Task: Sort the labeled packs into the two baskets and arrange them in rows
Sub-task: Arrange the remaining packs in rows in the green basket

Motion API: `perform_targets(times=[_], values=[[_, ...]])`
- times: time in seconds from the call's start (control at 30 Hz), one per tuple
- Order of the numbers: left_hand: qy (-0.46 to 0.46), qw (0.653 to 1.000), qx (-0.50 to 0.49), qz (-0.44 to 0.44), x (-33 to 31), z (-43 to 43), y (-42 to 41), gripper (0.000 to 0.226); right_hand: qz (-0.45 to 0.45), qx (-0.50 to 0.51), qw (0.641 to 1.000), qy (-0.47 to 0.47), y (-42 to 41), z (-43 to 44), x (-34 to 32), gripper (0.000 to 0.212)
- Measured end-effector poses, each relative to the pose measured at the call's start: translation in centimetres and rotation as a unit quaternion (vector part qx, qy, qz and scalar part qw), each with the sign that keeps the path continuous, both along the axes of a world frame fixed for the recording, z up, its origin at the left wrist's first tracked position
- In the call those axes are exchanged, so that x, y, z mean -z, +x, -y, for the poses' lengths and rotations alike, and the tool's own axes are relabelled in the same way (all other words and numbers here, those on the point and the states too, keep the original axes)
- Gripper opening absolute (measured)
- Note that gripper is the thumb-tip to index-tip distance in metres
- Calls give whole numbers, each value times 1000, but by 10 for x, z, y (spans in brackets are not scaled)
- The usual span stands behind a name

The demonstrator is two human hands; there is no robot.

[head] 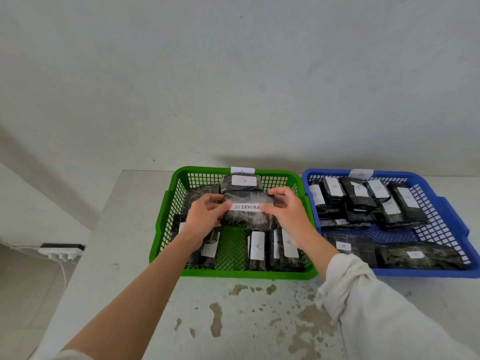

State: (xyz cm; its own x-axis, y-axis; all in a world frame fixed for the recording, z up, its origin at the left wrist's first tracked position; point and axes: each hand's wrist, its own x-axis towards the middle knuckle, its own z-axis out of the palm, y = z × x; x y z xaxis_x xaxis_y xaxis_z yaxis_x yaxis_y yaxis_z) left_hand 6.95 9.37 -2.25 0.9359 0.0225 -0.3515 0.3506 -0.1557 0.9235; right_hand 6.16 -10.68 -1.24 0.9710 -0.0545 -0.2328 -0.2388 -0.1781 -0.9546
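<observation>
Green mesh plastic makes up the green basket (233, 274), which sits on a stained white table (233, 320) with its right side just beside the blue basket (426, 273). Over the middle of the green basket both hands hold one dark wrapped pack (246, 220) lying crosswise. The left hand (205, 216) grips its left end with curled fingers, and the right hand (288, 211) pinches its right end, thumb on the near side and fingers over the far edge. A white label (245, 207) on the pack's top reads "PROGRESS" upside down from this view. Whether the pack rests on the ones below or is held clear of them cannot be told. Behind it another pack marked A (244, 183) lies against the far wall, under a paper tag (242, 171) on the rim. More A packs (257, 249) stand along the near wall, with bare green floor between them. The blue basket holds B packs (333, 190), several leaning in a row at the back and others lying flat at the front. A pale sleeve (376, 302) covers the right forearm; the left forearm is bare. A power strip (61, 252) lies on the floor at the left.
</observation>
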Motion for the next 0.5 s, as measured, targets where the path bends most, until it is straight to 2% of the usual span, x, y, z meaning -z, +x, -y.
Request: perform_targets(times=[0.07, 0.1, 0.17, 0.2, 0.23, 0.3, 0.37, 0.43, 0.5], values=[[43, 998, 43, 3, 1, 1, -4, 33, -35, -8, 999, 32, 2, 4, 3, 43], [50, 997, 53, 0, 1, 2, -4, 33, -42, -5, 999, 32, 2, 5, 4, 41], [-7, 998, 39, -40, -3, 6, -1, 31, -55, 10, 996, 65, 6, 5, 2, 25], [-56, 995, 25, -76, -6, 8, 2, 28, -65, 6, 991, 113, 7, 5, -1, 18], [-95, 989, 14, -113, -11, 10, 5, 25, -70, -13, 983, 168, 9, 7, -2, 20], [-121, 978, 3, -172, -18, 12, 12, 20, -69, -73, 969, 228, 12, 14, -5, 41], [-120, 972, 0, -201, -21, 13, 17, 15, -59, -105, 980, 156, 15, 20, -6, 55], [-96, 975, 25, -201, -21, 14, 20, 22, -50, -80, 995, 31, 18, 23, -3, 56], [7, 988, 67, -136, -15, 12, 21, 33, -48, -32, 998, 11, 20, 27, 0, 52]])
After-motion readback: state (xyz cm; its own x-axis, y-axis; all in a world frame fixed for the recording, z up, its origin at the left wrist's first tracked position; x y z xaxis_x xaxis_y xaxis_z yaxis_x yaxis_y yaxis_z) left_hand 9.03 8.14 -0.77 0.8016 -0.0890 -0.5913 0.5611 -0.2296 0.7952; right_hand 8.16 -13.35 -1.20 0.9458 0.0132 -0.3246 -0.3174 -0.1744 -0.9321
